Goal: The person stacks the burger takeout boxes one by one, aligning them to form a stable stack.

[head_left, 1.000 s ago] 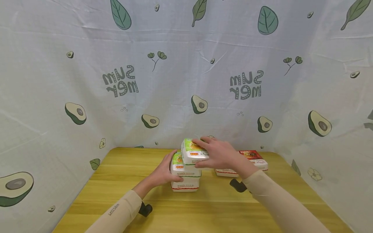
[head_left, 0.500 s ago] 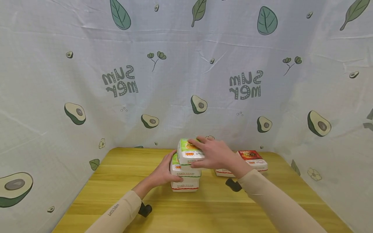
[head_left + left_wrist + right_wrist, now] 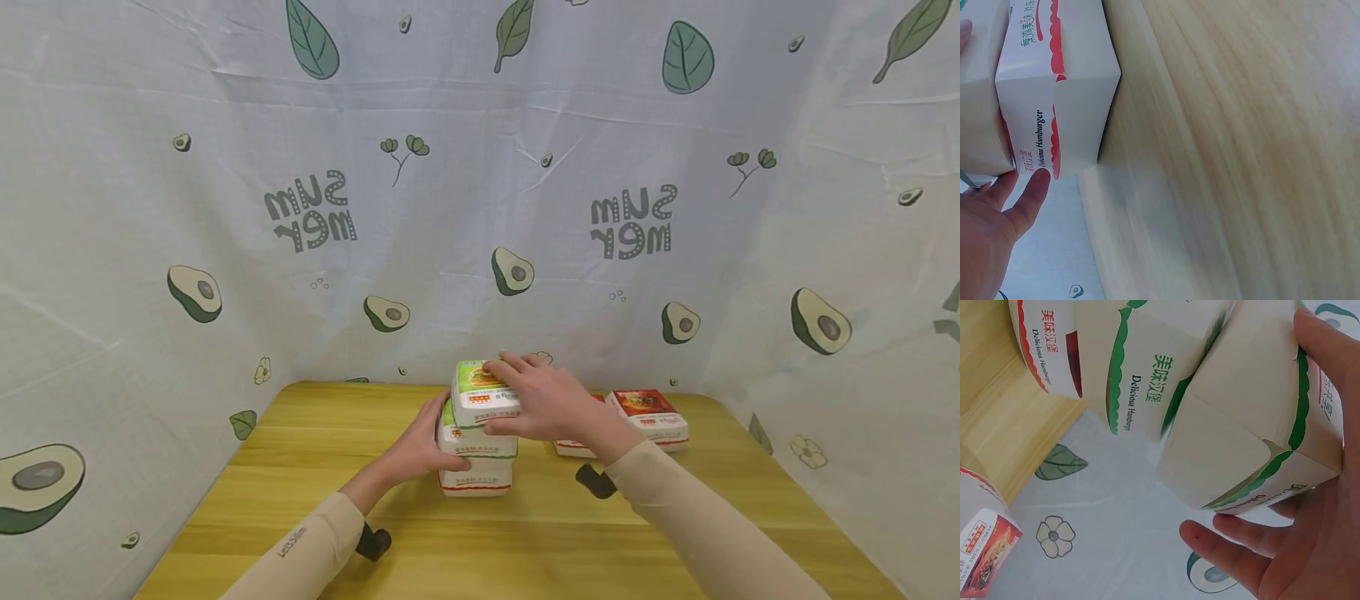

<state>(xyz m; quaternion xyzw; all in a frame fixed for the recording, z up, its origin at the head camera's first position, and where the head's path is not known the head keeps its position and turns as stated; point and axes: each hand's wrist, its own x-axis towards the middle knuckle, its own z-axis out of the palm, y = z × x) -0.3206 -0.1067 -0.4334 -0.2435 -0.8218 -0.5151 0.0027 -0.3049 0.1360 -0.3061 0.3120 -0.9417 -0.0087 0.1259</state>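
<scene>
Two white hamburger boxes form a stack: a red-trimmed box (image 3: 476,481) at the bottom and a green-trimmed box (image 3: 480,447) on it. My left hand (image 3: 417,446) holds the stack from its left side, thumb across the front and fingers toward the back. Above, my right hand (image 3: 553,402) grips a second green-topped hamburger box (image 3: 480,404), fingers over the top and thumb low at the front. In the right wrist view this held box (image 3: 1241,400) is tilted against the middle box (image 3: 1141,375), close over it.
Right of the stack, a red-topped hamburger box (image 3: 649,414) stands on the wooden table (image 3: 480,558). Another red-trimmed box (image 3: 573,448) beside it is partly hidden by my right arm. A printed cloth (image 3: 450,208) hangs behind the table.
My right hand has moved left and slightly down with the green-topped hamburger box, bringing it more over the stack. The left hand has stayed in place.
</scene>
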